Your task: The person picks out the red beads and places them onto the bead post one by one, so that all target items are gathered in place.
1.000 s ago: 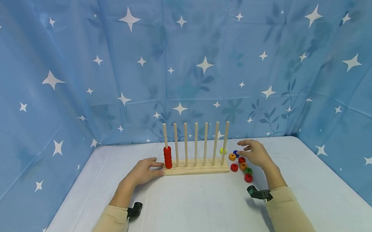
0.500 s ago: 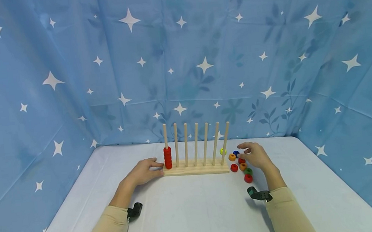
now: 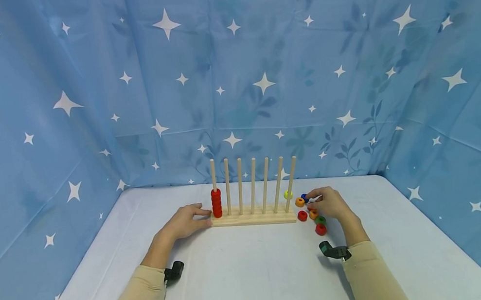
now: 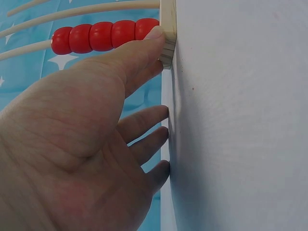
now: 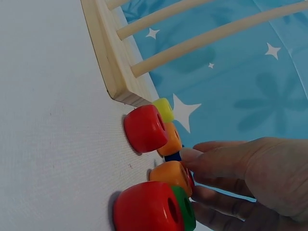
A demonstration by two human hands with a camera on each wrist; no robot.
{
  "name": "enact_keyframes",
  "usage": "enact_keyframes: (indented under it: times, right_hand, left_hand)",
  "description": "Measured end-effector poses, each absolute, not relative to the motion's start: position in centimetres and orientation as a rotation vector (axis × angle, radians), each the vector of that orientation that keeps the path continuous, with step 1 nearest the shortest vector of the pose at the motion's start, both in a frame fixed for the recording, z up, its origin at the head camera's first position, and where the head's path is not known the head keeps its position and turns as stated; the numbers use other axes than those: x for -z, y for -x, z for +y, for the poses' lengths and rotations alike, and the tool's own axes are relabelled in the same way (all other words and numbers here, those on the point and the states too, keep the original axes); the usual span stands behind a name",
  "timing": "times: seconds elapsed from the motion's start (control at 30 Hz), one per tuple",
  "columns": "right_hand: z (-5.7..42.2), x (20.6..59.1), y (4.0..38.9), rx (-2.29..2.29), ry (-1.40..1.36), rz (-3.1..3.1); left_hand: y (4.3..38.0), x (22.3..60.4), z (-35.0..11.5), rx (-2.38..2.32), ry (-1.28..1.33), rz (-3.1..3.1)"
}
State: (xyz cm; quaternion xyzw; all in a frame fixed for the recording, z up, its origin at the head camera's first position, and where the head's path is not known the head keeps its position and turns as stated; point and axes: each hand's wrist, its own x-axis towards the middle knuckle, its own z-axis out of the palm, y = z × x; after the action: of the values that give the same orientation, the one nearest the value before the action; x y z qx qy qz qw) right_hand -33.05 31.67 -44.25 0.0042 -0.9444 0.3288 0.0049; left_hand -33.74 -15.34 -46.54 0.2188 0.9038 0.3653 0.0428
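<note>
A wooden bead rack (image 3: pixel 252 221) with several upright pegs stands near the back of the table. Red beads (image 3: pixel 217 204) are stacked on its leftmost peg. My left hand (image 3: pixel 184 222) is at the rack's left end, thumb and index finger pinching the base (image 4: pixel 168 29); its other fingertips reach down to the tablecloth. To the right of the rack, my right hand (image 3: pixel 331 203) has thumb and fingertips around a red bead (image 5: pixel 190 179), which is mostly hidden behind an orange bead (image 5: pixel 169 174). A blue bead (image 3: pixel 304 197) lies right by the index fingertip.
Loose beads lie close together right of the rack: a yellow bead (image 3: pixel 288 194), another orange bead (image 3: pixel 300 202), a red one nearby, a green bead (image 3: pixel 320 221) and a front red bead (image 3: pixel 321 229). A blue star-patterned curtain (image 3: pixel 232 72) hangs behind the white tablecloth (image 3: pixel 253 275).
My right hand has lowered from above the blue and red beads, its fingertips now around the red one and covering most of it. My left hand stays at the rack's end.
</note>
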Motion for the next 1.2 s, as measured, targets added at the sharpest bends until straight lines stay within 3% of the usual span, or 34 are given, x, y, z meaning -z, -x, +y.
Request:
enact_keyframes:
  times: [1.2]
  right_hand:
    - [31.82,44.83,33.13,-1.007,0.052,-2.97]
  left_hand:
    - [33.98,46.68,-15.31,-1.081,-0.682,2.791]
